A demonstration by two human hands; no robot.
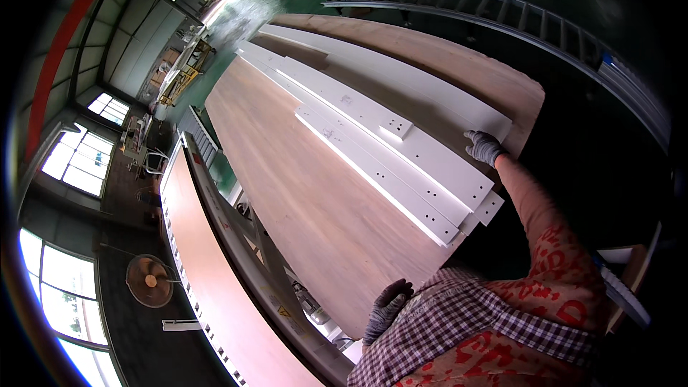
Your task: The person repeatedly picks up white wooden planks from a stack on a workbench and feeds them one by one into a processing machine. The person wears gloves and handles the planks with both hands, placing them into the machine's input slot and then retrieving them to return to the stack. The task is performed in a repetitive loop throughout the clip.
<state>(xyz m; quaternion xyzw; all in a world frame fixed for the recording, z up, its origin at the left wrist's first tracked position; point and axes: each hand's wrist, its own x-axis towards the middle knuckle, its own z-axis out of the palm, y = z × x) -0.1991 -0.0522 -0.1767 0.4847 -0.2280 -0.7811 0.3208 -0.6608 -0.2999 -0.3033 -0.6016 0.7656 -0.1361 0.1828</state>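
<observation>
So right now my right hand (484, 147) in its grey glove is spread flat on the near end of a long white panel (430, 111), fingers open and pressing down rather than pinching, probably to steady it. Just left of that grip lie more white drilled boards (387, 172), stacked side by side with ends stepped, so each row of holes shows. All of it rests on the long wooden tabletop (287, 193). My left hand (387, 304) hangs low by the near tabletop edge, fingers loosely curled, holding nothing. Well off to the left stands a floor fan (150, 281).
</observation>
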